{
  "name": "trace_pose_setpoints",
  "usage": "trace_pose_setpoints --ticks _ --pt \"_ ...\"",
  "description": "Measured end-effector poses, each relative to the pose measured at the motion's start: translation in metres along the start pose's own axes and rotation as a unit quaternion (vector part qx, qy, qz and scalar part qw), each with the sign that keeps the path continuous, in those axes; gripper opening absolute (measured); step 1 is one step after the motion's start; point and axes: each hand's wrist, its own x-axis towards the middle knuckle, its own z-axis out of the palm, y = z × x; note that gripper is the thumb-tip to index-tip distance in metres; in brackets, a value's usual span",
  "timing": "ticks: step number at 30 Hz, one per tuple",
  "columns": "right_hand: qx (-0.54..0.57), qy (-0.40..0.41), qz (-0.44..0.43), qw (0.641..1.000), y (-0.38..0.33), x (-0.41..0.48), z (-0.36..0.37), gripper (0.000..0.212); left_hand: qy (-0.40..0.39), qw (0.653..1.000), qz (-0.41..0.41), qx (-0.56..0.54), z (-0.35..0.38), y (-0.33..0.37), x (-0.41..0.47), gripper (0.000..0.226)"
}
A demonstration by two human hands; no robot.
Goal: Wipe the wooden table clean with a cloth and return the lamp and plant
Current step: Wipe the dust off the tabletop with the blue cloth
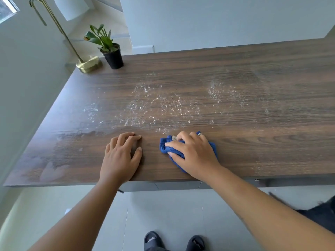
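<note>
Head: cloth (163, 146) probably in right hand (194, 153)

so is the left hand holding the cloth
No, the right hand holds the cloth, while the left hand rests bare on the table.

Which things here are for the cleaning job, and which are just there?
For the job: blue cloth gripped by the right hand, wooden table, white specks, gold lamp, potted plant, left hand resting on the table.
Just there: dark slippers, grey floor, window.
</note>
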Motion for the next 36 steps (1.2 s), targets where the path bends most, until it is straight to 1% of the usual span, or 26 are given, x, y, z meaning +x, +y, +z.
trace_pose_setpoints --ticks 2,3,5,7,8,10,11,12,14,18,20,22,24,25,26,27,28,29,30,31,32,33,34,36 --pt "0.02 -0.003 -0.005 1.0 0.011 -0.005 -0.008 0.019 0.0 1.0 -0.002 0.0 0.0 0.0 0.0 0.04" --pt "0.038 0.004 0.011 0.999 0.017 -0.005 -0.013 0.02 0.0 1.0 -0.004 0.0 0.0 0.0 0.0 0.04" --pt "0.091 0.046 0.078 0.992 0.031 -0.004 -0.022 0.024 -0.001 1.0 -0.004 0.0 0.001 0.0 0.0 0.038" --pt "0.105 0.095 0.161 0.977 0.049 -0.004 -0.028 0.026 -0.001 1.0 -0.003 0.0 0.001 -0.001 0.001 0.036" --pt "0.081 0.112 0.204 0.969 0.059 -0.005 -0.031 0.027 -0.002 1.0 -0.002 0.001 0.001 -0.001 0.001 0.035" --pt "-0.005 0.125 0.28 0.952 0.073 -0.008 -0.032 0.026 -0.004 1.0 -0.002 0.001 0.001 -0.001 0.001 0.036" --pt "-0.042 0.121 0.297 0.946 0.077 -0.009 -0.031 0.024 -0.005 1.0 -0.002 0.003 0.001 -0.001 0.001 0.036" --pt "-0.069 0.114 0.294 0.947 0.077 -0.01 -0.028 0.022 -0.006 1.0 -0.001 0.005 0.002 0.0 0.001 0.035" --pt "-0.091 0.099 0.259 0.956 0.071 -0.008 -0.02 0.019 -0.006 1.0 0.0 0.012 0.003 -0.001 0.001 0.035" --pt "-0.071 0.058 0.186 0.978 0.037 0.004 -0.008 0.016 -0.008 1.0 0.003 0.019 0.003 0.0 0.002 0.036" --pt "-0.036 0.022 0.136 0.99 0.007 0.009 -0.001 0.018 -0.011 1.0 0.002 0.018 0.003 0.0 0.002 0.036" --pt "0.003 -0.01 0.068 0.998 -0.02 0.008 0.005 0.02 -0.012 1.0 0.003 0.016 0.002 -0.001 0.002 0.036" --pt "0.058 -0.044 0.003 0.997 -0.035 -0.001 0.005 0.022 -0.012 1.0 0.008 0.011 0.001 -0.001 0.002 0.036" --pt "0.095 -0.061 -0.016 0.994 -0.036 -0.006 0.002 0.024 -0.012 1.0 0.01 0.007 0.001 -0.001 0.001 0.037" --pt "0.132 -0.066 -0.017 0.989 -0.032 -0.01 -0.003 0.024 -0.011 1.0 0.01 0.004 0.001 -0.002 0.001 0.037" --pt "0.157 -0.048 0.0 0.986 -0.026 -0.012 -0.007 0.024 -0.011 1.0 0.01 0.002 0.001 -0.002 0.001 0.037" --pt "0.16 -0.005 0.032 0.987 -0.017 -0.01 -0.011 0.023 -0.012 1.0 0.01 0.001 0.001 -0.002 0.001 0.037" --pt "0.14 0.047 0.078 0.986 -0.005 -0.006 -0.014 0.021 -0.014 1.0 0.011 0.001 0.001 -0.002 0.001 0.038" --pt "0.101 0.082 0.131 0.983 0.007 0.0 -0.017 0.02 -0.016 1.0 0.012 0.001 0.001 -0.003 0.001 0.038" --pt "0.059 0.085 0.18 0.978 0.017 0.005 -0.019 0.019 -0.018 1.0 0.014 0.002 0.001 -0.003 0.001 0.038" --pt "0.02 0.063 0.209 0.976 0.021 0.008 -0.018 0.019 -0.02 1.0 0.015 0.002 0.001 -0.003 0.001 0.039" --pt "-0.01 0.038 0.211 0.977 0.019 0.007 -0.015 0.019 -0.022 1.0 0.016 0.002 0.0 -0.002 0.001 0.038" --pt "-0.027 0.023 0.194 0.98 0.012 0.005 -0.011 0.018 -0.025 1.0 0.016 0.001 0.0 -0.002 0.001 0.038" --pt "-0.021 0.013 0.134 0.991 -0.02 -0.003 -0.002 0.016 -0.027 0.999 0.019 -0.005 0.0 -0.002 0.001 0.037"
